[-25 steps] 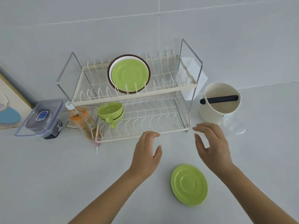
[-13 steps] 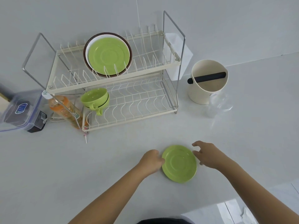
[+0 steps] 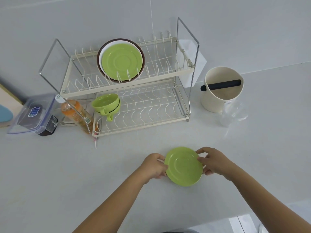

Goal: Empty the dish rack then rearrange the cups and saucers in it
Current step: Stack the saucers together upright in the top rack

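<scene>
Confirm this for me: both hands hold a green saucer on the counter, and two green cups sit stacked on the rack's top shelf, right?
Not quite. The head view shows the cups stacked on the rack's bottom shelf. Both hands do hold the saucer.

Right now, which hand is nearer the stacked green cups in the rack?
Left. The left hand grips the saucer edge on the cups' side; the right hand grips the opposite edge, farther away.

— What's around you?
— You face a pale grey tiled wall (image 3: 218,22) at twelve o'clock, one grout line running up it. A white counter (image 3: 67,174) spreads below.
— And at five o'clock?
— You see tiled floor (image 3: 249,224) past the edge.
</scene>
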